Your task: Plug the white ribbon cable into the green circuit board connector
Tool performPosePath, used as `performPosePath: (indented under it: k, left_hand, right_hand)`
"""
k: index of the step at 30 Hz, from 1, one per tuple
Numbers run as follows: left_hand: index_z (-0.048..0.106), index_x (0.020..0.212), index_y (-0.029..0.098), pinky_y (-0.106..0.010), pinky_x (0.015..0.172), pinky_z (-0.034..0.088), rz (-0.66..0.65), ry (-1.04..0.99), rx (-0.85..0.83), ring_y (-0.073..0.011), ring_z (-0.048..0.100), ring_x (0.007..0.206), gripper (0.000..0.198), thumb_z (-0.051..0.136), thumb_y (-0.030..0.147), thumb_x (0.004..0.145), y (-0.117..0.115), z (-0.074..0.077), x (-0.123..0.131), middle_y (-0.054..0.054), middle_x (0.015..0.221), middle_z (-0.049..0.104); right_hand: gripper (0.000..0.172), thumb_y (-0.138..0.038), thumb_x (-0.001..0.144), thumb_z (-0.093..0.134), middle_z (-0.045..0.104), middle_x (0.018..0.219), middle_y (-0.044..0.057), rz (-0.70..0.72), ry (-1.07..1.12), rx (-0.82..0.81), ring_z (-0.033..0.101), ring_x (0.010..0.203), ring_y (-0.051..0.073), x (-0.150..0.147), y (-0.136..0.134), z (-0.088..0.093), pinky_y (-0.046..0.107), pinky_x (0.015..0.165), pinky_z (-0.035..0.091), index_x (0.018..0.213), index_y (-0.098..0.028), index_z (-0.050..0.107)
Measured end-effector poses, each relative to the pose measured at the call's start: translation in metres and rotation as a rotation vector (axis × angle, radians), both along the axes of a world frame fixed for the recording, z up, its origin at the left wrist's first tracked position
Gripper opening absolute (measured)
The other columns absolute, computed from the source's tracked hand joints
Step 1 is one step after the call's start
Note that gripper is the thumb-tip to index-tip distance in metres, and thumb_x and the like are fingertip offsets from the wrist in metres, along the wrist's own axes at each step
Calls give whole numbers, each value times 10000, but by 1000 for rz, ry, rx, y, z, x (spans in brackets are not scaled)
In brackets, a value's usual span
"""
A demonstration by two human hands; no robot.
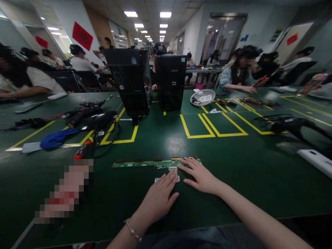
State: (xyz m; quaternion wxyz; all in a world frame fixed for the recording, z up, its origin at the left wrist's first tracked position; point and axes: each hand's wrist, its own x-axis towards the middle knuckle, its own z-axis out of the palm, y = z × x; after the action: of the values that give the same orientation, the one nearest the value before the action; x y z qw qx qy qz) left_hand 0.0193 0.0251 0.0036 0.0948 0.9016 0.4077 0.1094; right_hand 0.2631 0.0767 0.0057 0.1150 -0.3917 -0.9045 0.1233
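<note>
A long, narrow green circuit board (140, 165) lies across the dark green table in front of me, with copper-coloured tabs along its far edge. My right hand (201, 174) rests over the board's right part, fingers spread and nothing gripped. My left hand (159, 195), with a bracelet at the wrist, lies flat, its fingertips near a white connector (173, 168) at the board's near edge. Under those fingers a small pale strip (157, 180) shows at both sides; most of it is covered, so its kind is unclear.
Two black computer towers (127, 81) (171, 83) stand beyond the board. A white basket (203, 98) sits to their right. On the left are a red-and-black screwdriver (83, 149), blue cloth (58, 137) and black cables. A white case (317, 160) lies at right. Several people sit around.
</note>
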Motion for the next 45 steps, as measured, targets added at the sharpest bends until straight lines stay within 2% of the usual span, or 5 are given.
performPosePath:
  k: [6,18,28,37,45]
  left_hand:
    - [386,1451,169,-420,1129,352,-42,73,-33,-220,381,1388,532,461,369,964,7,8,-3,-95,1528,380]
    - [360,1468,224,-402,1155,302,-137,-6,-20,-185,344,1408,527,459,373,973,17,10,-12,-61,1533,386]
    - [421,1436,251,-378,1122,353,-191,-1,-7,-196,420,1365,499,495,348,953,28,16,-19,-40,1502,439]
    - [442,1416,261,-413,1108,372,-166,-44,-24,-215,444,1351,475,501,340,951,28,20,-14,-58,1465,495]
    - [457,1399,284,-440,1131,344,-31,-179,58,-194,382,1389,408,407,278,995,25,41,-31,-33,1498,447]
  right_hand:
    - [592,-528,939,456,330,1544,80,13,-8,15,252,1434,267,1,0,1,515,1154,249,1468,-267,406]
    - [601,-519,931,475,330,1545,77,23,17,2,252,1434,269,1,1,2,524,1158,240,1474,-274,396]
    - [616,-525,924,481,324,1547,77,24,25,1,260,1431,275,2,2,2,527,1153,242,1480,-278,385]
    - [633,-521,905,512,352,1531,93,11,37,14,276,1424,274,1,3,-2,521,1149,251,1475,-271,396]
    - [634,-533,917,486,305,1556,75,-7,4,-20,241,1440,274,0,2,0,531,1158,228,1487,-280,371]
